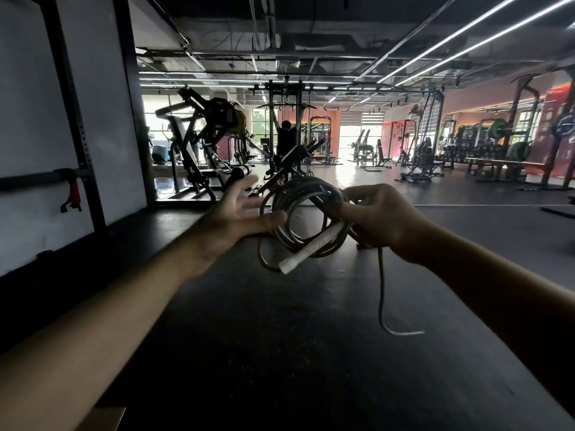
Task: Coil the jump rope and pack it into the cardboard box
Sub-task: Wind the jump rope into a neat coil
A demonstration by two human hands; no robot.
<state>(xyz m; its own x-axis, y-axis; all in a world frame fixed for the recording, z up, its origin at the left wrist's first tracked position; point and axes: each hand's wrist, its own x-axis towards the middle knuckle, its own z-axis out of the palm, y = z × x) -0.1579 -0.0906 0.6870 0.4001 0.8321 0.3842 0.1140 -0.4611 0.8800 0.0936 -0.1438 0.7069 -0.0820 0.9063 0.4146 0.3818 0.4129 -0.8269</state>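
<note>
A grey jump rope (281, 241) is wound into several loops in front of me at chest height. My right hand (378, 223) is shut on the coil together with a white handle (311, 248) that slants down to the left. A loose tail of rope (381, 293) hangs below that hand and ends in a pale tip. My left hand (231, 217) is open, fingers spread, with its thumb touching the left side of the coil. A tan corner of the cardboard box (105, 419) shows at the bottom left edge.
I stand on a dark rubber gym floor (280, 353). A white wall with a black rack upright (77, 126) runs along the left. Weight machines (199, 150) stand ahead, and a person (286, 135) hangs from a bar far back. Benches and racks (497, 150) line the right.
</note>
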